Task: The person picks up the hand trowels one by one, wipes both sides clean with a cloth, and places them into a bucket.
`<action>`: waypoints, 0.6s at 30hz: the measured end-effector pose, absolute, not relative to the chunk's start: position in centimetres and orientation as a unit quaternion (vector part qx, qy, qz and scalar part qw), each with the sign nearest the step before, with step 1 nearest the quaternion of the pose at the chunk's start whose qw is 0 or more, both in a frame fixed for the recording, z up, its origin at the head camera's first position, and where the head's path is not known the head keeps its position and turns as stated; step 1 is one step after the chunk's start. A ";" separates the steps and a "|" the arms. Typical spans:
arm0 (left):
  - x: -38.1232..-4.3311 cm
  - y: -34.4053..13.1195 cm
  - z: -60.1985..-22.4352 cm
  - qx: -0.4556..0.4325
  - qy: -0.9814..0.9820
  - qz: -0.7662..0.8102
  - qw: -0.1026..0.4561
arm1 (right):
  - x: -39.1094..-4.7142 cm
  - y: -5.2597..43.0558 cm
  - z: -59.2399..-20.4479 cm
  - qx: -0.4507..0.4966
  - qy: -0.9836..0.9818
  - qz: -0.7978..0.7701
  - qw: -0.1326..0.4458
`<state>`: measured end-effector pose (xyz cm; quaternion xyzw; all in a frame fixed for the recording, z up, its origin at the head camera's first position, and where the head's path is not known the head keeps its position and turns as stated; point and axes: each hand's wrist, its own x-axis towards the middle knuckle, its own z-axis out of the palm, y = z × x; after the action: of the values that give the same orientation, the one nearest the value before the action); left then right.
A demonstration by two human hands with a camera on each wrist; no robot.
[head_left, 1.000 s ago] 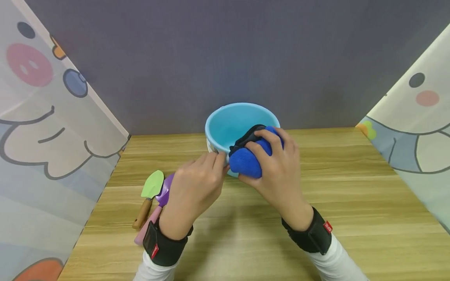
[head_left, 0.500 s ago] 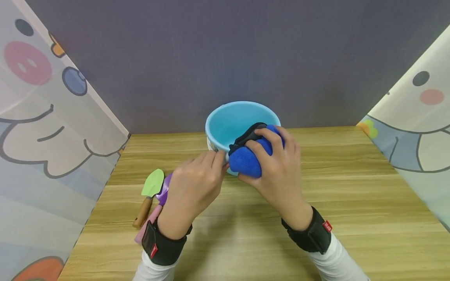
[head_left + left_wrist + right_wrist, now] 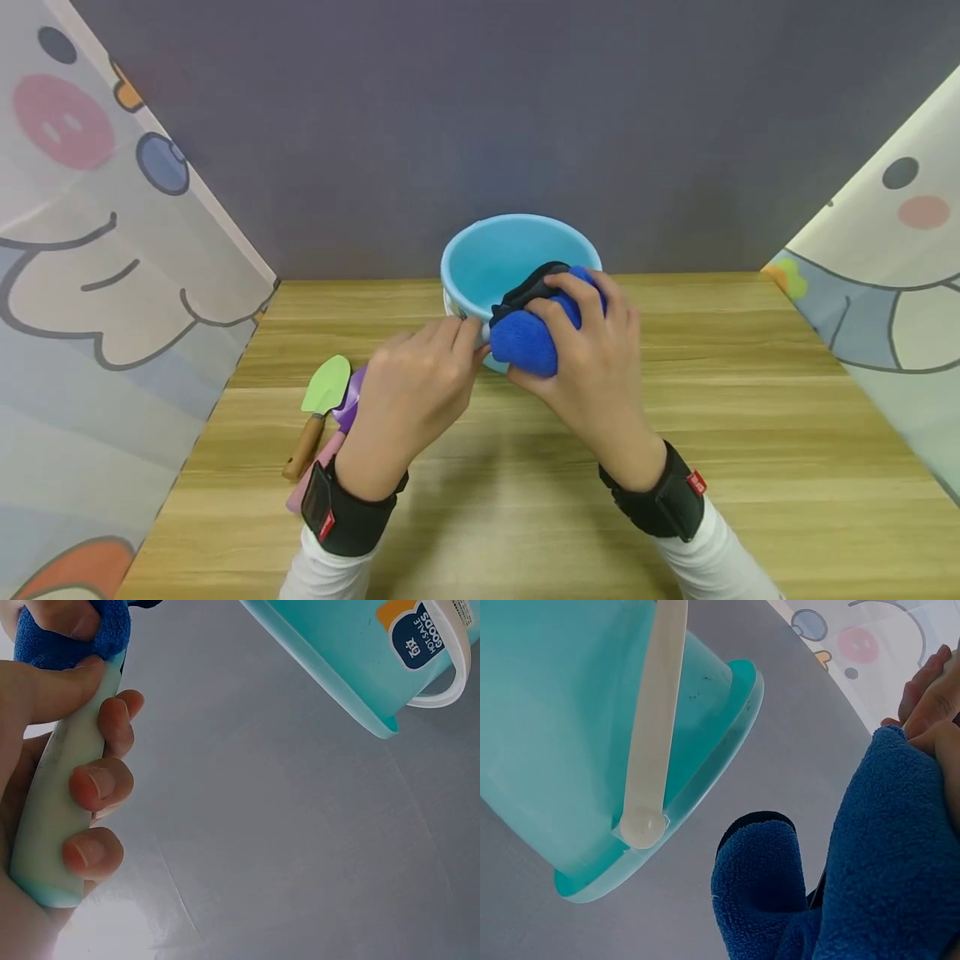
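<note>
My left hand (image 3: pixel 420 379) grips the pale green, teal-ended handle (image 3: pixel 56 802) of a hand tool, with the fingers curled round it in the left wrist view. A fluffy blue cloth (image 3: pixel 525 343) is folded about the tool's other end, and my right hand (image 3: pixel 600 367) holds it there with bent fingers. Along the cloth's far side shows a dark part (image 3: pixel 531 287); whether it is the tool's head or part of the cloth I cannot tell. Both hands are in front of a light blue bucket (image 3: pixel 457 279), with the cloth overlapping its near rim in the head view.
Left of my hands lie a green trowel (image 3: pixel 327 385) with a brown handle and a purple trowel (image 3: pixel 349 408) with a pink handle, partly behind my left wrist. The bucket's white carrying handle (image 3: pixel 654 720) hangs at its side. A grey wall (image 3: pixel 480 108) stands behind the wooden table (image 3: pixel 750 400).
Both hands keep their hold on the tool and the cloth, nearly still. The whole view has shifted slightly; the bucket and trowels stay in place.
</note>
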<state>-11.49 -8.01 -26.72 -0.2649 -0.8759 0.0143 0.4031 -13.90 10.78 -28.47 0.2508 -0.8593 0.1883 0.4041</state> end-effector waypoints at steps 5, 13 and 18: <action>-11.5 -8.0 -26.6 -0.265 -0.876 0.016 0.402 | -13.9 10.8 -28.5 0.248 -0.860 0.190 0.404; -11.5 -8.0 -26.6 -0.264 -0.877 0.014 0.401 | -13.9 10.8 -28.5 0.247 -0.859 0.192 0.406; -11.5 -8.0 -26.5 -0.266 -0.877 0.010 0.400 | -13.9 10.9 -28.4 0.247 -0.857 0.193 0.408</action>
<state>-11.51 -8.05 -26.51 -0.2662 -0.8768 0.0104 0.4003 -13.94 10.86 -28.40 0.2470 -0.8574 0.1927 0.4084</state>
